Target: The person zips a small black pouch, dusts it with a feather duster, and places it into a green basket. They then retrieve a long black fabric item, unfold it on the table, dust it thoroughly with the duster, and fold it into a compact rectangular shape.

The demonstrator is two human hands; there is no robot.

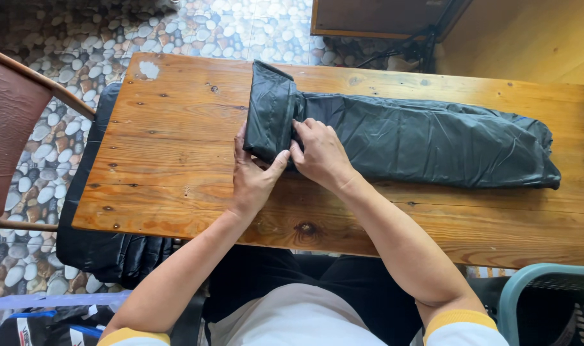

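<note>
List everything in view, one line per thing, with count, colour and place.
Garment: one, black, folded long on the table, left end rolled up.
Table: one, brown wood, centre.
Chair: one, reddish-brown, left edge.
Second garment: one, black, hanging off the table's left side.
Basket: one, teal, lower right.
Floor: pebble-patterned, top and left.
Left hand: one, at the roll's near edge.
Right hand: one, pressed on the garment beside the roll.
</note>
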